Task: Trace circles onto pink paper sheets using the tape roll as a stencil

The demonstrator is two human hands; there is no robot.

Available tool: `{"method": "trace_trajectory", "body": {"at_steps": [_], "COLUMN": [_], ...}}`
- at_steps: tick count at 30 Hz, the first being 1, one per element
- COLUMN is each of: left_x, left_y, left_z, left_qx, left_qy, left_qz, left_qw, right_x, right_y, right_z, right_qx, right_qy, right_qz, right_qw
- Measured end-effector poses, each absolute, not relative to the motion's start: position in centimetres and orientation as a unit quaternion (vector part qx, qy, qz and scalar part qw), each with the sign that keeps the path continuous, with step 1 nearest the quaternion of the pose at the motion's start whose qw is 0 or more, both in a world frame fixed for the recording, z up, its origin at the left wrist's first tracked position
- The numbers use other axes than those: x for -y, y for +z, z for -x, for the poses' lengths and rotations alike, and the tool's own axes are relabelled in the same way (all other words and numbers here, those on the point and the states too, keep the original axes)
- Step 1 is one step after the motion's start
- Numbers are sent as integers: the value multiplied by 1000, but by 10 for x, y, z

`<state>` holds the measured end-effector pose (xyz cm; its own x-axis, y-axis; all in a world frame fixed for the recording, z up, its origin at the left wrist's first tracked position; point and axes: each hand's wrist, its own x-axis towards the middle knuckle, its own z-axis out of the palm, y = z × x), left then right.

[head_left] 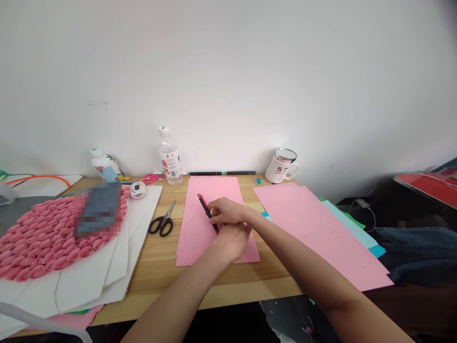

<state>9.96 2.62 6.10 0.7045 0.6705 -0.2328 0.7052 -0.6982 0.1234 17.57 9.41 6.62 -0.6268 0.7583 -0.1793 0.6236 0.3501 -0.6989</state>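
A pink sheet of paper lies on the wooden table in front of me, with a faint curved line drawn on it. Over this sheet my right hand has its fingers closed around a slim black-and-red pen-like tool, which leans with its red end up and to the left. The tool's lower end is hidden by the hands. My left hand is just below, close against the right hand, resting over the paper. Its fingers are mostly hidden, so their grip does not show.
Black scissors lie left of the sheet. A water bottle and a white mug stand by the wall. More pink sheets lie right. A pink petalled piece rests on white boards at left.
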Motion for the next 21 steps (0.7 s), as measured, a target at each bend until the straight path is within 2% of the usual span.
{"method": "trace_trajectory", "body": {"at_steps": [3,8,21], "left_x": [-24,-24,-24], "left_y": [70,74,71], "left_z": [-102,-104,-100], "left_qx": [-389,-398,-394], "left_qy": [-135,-144,-94], "left_qz": [-909,-902,-907], "left_qw": [60,85,115], "right_x": [-98,-101,-112], "right_y": [63,63,54], "right_z": [-177,-178,-194], "right_qx": [810,801,714], "right_qy": [378,356,267], "right_qz": [436,465,634], "right_qw": [105,125,135]}}
